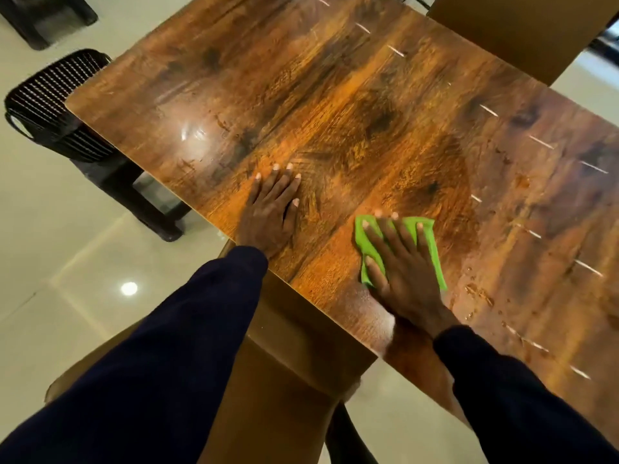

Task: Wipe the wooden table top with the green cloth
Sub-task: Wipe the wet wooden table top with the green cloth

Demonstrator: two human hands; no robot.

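Green cloth point(432, 244) lies flat near the table's point(335, 95) near edge, pinned under the spread, open right hand point(407, 266). Left hand point(271, 212) flat, open, empty, bracing beside it. Risk: cloth bunches or slips off edge; droplets point(479, 293) at right get missed.

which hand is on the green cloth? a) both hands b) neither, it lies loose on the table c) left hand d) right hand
d: the right hand lies flat with spread fingers on the green cloth, pressing it to the wooden table top, while the left hand rests flat on bare wood, apart from the cloth.
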